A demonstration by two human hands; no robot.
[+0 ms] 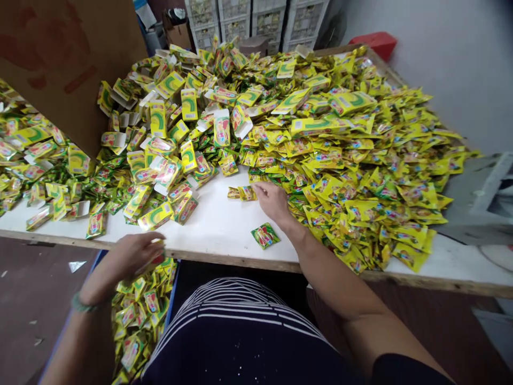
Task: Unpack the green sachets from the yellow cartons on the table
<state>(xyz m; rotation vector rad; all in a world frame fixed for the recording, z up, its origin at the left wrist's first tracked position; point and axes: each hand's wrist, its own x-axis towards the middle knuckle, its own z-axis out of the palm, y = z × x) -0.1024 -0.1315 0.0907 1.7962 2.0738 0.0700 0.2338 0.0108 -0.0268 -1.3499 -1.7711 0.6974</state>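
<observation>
My right hand [273,202] reaches over the white tabletop, its fingertips pinched at the edge of a small yellow sachet [247,193]. Another yellow sachet [233,193] lies against that one on the left. Nearer the front edge, a green sachet [265,236] lies by itself below my right wrist. Past the table's edge, my left hand [138,254] is closed around a small yellow-and-red box [157,259], mostly hidden by the fingers and slightly blurred. Under that hand stands a blue-edged bin [173,289] full of similar yellow boxes [130,350].
A large heap of yellow sachets [352,176] covers the table's right side. Open-flapped small cartons [158,118] pile up at the centre-left, with green sachets among them. A big cardboard box [60,59] stands at the left. White crates [236,24] are stacked behind the table.
</observation>
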